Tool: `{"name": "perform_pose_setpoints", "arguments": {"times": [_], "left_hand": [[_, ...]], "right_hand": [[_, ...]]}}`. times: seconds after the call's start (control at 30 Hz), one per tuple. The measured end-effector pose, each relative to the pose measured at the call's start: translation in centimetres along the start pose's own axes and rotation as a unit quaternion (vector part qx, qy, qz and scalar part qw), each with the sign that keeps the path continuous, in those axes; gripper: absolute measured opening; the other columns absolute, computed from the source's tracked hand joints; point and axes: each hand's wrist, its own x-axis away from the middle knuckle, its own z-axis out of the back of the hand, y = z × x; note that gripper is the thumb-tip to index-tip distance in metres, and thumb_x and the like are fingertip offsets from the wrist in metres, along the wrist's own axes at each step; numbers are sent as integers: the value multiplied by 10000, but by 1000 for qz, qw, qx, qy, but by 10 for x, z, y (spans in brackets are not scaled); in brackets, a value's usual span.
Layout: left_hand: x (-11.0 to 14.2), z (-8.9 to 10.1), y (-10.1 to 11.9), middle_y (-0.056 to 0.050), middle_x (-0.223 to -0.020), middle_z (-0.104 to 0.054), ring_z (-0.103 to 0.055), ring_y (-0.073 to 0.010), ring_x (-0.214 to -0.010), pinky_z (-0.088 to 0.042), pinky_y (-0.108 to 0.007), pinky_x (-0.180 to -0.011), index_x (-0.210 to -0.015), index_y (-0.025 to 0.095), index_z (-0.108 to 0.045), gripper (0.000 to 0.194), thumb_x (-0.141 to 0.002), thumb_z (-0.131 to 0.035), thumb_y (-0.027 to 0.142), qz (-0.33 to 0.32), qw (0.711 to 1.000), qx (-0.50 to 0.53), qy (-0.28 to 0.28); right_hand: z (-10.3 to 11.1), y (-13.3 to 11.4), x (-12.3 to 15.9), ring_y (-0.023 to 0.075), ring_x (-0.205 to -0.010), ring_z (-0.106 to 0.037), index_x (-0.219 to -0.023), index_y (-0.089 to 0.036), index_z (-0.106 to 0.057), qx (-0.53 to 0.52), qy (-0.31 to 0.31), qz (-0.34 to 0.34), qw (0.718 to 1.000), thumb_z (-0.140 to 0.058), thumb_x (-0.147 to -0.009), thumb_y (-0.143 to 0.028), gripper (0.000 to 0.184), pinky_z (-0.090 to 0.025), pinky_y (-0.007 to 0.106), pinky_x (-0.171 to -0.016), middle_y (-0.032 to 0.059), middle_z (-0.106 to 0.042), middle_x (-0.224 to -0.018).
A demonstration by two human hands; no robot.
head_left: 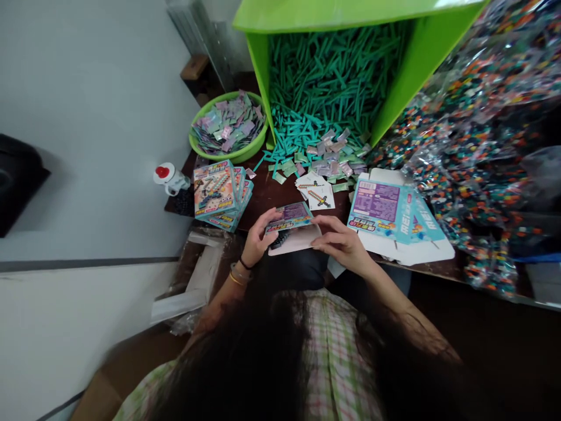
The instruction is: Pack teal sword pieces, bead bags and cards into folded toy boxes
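Between my two hands is a small printed cardboard box [290,217], its white end flap folded out towards me. Something dark shows inside the opening. My left hand [259,235] grips the box's left side, thumb in front and fingers behind. At the right edge, the fingers of my right hand [340,241] pinch the box and flap. Just beyond lie white cards [319,196] printed with a pixel-style sword. Flat blue and purple box blanks [380,207] are stacked to the right. A pile of filled boxes [217,190] stands on the left.
A green bin [256,76] on its side spills teal sticks [293,131] onto the dark table. Small sachets [333,158] lie before it. A green basin [239,155] holds more sachets. Bags of coloured pieces [464,169] crowd the right. A white cup with a red top [170,177] stands left.
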Motion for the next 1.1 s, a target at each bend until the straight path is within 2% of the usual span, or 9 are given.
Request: {"name": "perform_pose_setpoints", "arguments": {"times": [0.17, 0.33, 0.47, 0.57, 0.67, 0.73, 0.83, 0.93, 1.1], "left_hand": [[-2, 7, -1, -170, -1586, -488, -478, -321, -1475, -419, -472, -1215, -1574, 221, -390, 820, -854, -723, 427, -42, 995, -54, -70], [-15, 1, -6, -153, -1594, -465, -431, -307, -1498, -334, -493, -1269, -1547, 210, -434, 724, -870, -663, 331, -31, 984, -175, -5], [-16, -1, -12, -184, -1547, -508, -509, -309, -1441, -407, -485, -1215, -1551, 213, -413, 721, -951, -583, 575, -14, 996, -63, 56], [-11, 3, -18, -207, -1603, -437, -461, -331, -1486, -413, -494, -1203, -1629, 250, -240, 996, -873, -443, 865, -62, 996, 41, 40], [-3, 4, -31, -221, -1653, -357, -361, -380, -1540, -320, -545, -1253, -1642, 252, -219, 1249, -674, -663, 906, -103, 995, -17, 8], [2, 0, -41, -217, -1576, -473, -431, -368, -1496, -316, -561, -1250, -1583, 224, -378, 1044, -764, -731, 767, -104, 991, -81, -6], [5, -9, -50, -172, -1331, -676, -640, -300, -1280, -481, -509, -1125, -1391, 208, -597, 572, -946, -637, 566, -121, 988, -99, -14], [1, -16, -50, -151, -1259, -709, -679, -282, -1203, -539, -480, -1046, -1305, 206, -649, 481, -923, -695, 496, -152, 984, -93, -11], [-12, -20, -43, -136, -1220, -730, -669, -271, -1218, -526, -491, -1066, -1258, 216, -675, 398, -931, -706, 441, -202, 974, -90, -56]], "right_hand": [[-9, -1, 5, 250, -1199, -657, -906, -300, -791, -3, 49, -44, 998, -674, -984, -380, 162, -558, 466, -1030, 57, -707, -1293], [-16, 5, -9, 254, -1224, -655, -892, -288, -789, 21, 55, -45, 997, -651, -992, -392, 199, -549, 468, -1062, 67, -702, -1304], [-16, 3, -15, 243, -1175, -681, -879, -283, -782, 4, 104, -54, 993, -682, -973, -387, 172, -558, 464, -1057, 59, -711, -1278], [-10, -5, -14, 244, -1146, -694, -875, -285, -784, 0, 161, -76, 984, -717, -950, -392, 147, -559, 463, -1047, 52, -731, -1217], [-6, -11, -6, 243, -1125, -702, -878, -281, -789, -30, 182, -83, 979, -750, -927, -417, 150, -570, 443, -1012, 54, -739, -1176], [-5, -13, 1, 236, -1118, -708, -876, -281, -790, -58, 154, -77, 983, -755, -925, -419, 151, -579, 424, -995, 53, -740, -1185], [-1, -18, 11, 243, -1173, -698, -935, -287, -788, -55, 114, -65, 990, -716, -954, -423, 155, -573, 433, -1023, 62, -721, -1271], [14, -30, 13, 251, -1186, -694, -1085, -288, -773, 14, 95, -42, 995, -628, -1011, -409, 203, -577, 436, -1014, 83, -726, -1264], [37, -57, -8, 203, -945, -732, -1155, -228, -763, 169, -143, 22, 975, -513, -1065, -267, 268, -582, 325, -848, 88, -774, -1074]]}}
